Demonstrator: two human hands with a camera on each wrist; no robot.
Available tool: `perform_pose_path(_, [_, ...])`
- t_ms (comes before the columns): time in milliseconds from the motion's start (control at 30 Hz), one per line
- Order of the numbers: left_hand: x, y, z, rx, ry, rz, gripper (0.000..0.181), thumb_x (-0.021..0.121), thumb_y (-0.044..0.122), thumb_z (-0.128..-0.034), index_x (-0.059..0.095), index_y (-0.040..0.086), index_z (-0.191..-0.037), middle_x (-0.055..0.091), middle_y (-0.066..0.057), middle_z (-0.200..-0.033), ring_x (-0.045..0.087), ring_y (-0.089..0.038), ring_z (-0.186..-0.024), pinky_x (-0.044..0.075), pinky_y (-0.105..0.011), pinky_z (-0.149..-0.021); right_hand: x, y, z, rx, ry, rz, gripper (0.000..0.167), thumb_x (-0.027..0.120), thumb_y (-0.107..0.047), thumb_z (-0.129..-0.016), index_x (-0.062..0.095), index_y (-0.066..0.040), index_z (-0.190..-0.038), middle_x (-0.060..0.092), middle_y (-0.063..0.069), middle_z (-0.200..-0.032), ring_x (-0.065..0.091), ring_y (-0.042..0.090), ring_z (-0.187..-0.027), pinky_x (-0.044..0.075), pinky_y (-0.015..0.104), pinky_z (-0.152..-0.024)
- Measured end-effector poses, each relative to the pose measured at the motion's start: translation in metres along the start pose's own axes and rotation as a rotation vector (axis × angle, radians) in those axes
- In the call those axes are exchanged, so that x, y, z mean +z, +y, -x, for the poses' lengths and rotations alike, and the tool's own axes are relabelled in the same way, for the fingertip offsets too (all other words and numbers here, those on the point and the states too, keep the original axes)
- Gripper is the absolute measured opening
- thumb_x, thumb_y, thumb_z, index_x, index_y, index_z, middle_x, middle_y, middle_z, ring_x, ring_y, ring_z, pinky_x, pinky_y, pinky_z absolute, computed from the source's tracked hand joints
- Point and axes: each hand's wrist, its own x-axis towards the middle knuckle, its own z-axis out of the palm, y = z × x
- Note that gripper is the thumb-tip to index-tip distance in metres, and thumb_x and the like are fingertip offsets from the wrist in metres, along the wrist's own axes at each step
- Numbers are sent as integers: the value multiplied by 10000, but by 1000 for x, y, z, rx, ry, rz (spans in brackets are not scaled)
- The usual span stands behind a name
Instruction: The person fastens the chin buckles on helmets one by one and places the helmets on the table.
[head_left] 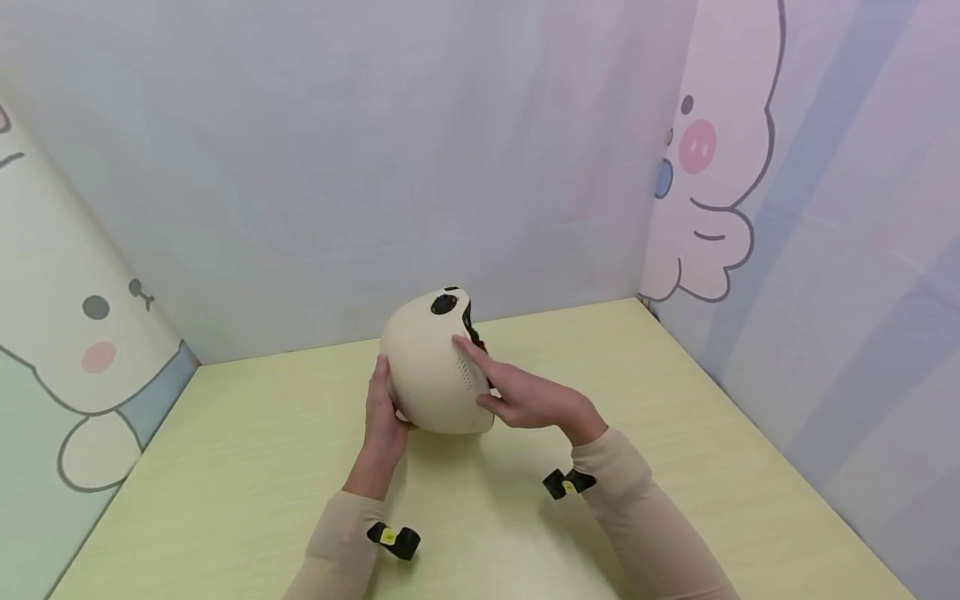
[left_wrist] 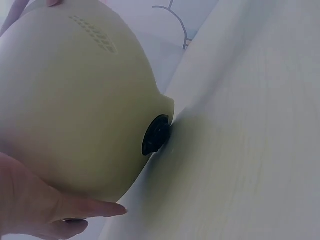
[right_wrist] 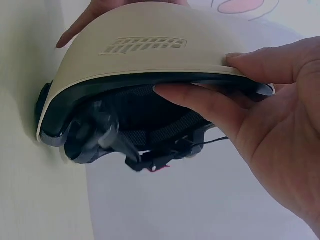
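Note:
A cream helmet (head_left: 423,367) is tilted over the table, its opening turned to the right. Black padding (right_wrist: 135,107) and dark straps with a buckle (right_wrist: 152,161) show inside it in the right wrist view. My left hand (head_left: 385,417) holds the rounded shell from the left and below; in the left wrist view one finger (left_wrist: 95,206) lies along the shell. On the other side my right hand (head_left: 525,396) grips the rim, one digit on the shell and others under the edge. A round black fitting (left_wrist: 156,135) sits close to the table; whether it touches is unclear.
The pale yellow-green table (head_left: 247,467) meets a plain grey-white cloth wall (head_left: 337,167) at the back. Side walls carry printed cartoon animals (head_left: 712,167). Black wrist-worn pieces (head_left: 396,540) sit on both beige sleeves (head_left: 637,508).

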Motion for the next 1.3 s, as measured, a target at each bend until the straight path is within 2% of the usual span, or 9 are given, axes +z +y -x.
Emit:
perform_pose_path(100, [0,1,0,-7,-3,15,702,471,722,-920,352,359,-1509,292,-43,-1525,299,-357,-1361,298,-717,-980,1,1,0,5,2,5,849,524,56,-996,-62,-73,-1597,-62,111,-1662,157,241,-1493,442,371,-1038])
perform_pose_path(233, [0,3,1,-14,6,26,700,477,714,-921,334,361,-1509,283,-30,-1525,300,-358,-1355,315,-674,-992,1,1,-1,-9,9,3,852,528,62,-992,-61,-63,-1595,-53,123,-1662,144,246,-1495,432,362,-1049])
perform_pose_path(333, [0,4,1,-13,8,19,697,477,714,-921,339,354,-1501,297,-32,-1516,319,-351,-1344,332,-650,-985,0,1,-1,-10,20,17,843,533,48,-991,-41,-64,-1598,-23,134,-1662,355,250,-1379,506,316,-904])
perform_pose_path(433, [0,5,2,-14,11,5,694,473,720,-918,349,354,-1495,311,-39,-1506,336,-347,-1332,344,-647,-975,0,0,-2,10,46,7,807,554,-19,-1005,19,-81,-1606,54,139,-1659,442,252,-1274,539,286,-788])
perform_pose_path(500, [0,6,2,-16,15,-1,697,475,723,-916,354,355,-1495,316,-39,-1504,340,-345,-1331,347,-651,-975,-1,-2,-2,28,73,-14,767,568,-79,-1016,81,-86,-1608,181,164,-1618,488,260,-1198,561,283,-733])
perform_pose_path(633, [1,6,2,-14,18,-12,707,476,725,-914,350,351,-1501,322,-41,-1503,348,-342,-1328,351,-649,-976,-2,-5,-2,27,150,4,663,572,-140,-1031,222,-48,-1586,387,179,-1416,486,251,-1194,554,294,-787])
perform_pose_path(900, [1,5,3,-22,6,-14,722,497,710,-914,339,335,-1511,312,-37,-1512,342,-344,-1338,333,-664,-991,-1,-5,-6,-46,319,153,479,571,-10,-1004,454,38,-1466,531,191,-1229,549,197,-920,507,300,-766])
perform_pose_path(1067, [2,5,4,3,-17,-31,718,520,684,-919,351,316,-1511,309,-31,-1520,324,-325,-1359,318,-655,-1002,-4,-7,-4,-14,301,163,537,541,2,-1008,352,27,-1510,515,180,-1183,506,213,-954,511,355,-794])
perform_pose_path(1300, [4,3,3,21,-32,-39,713,517,673,-931,361,273,-1500,351,-74,-1478,409,-335,-1260,338,-505,-1009,-6,-8,-1,38,236,120,658,492,-20,-1032,124,42,-1574,438,228,-1244,465,244,-1017,490,360,-838])
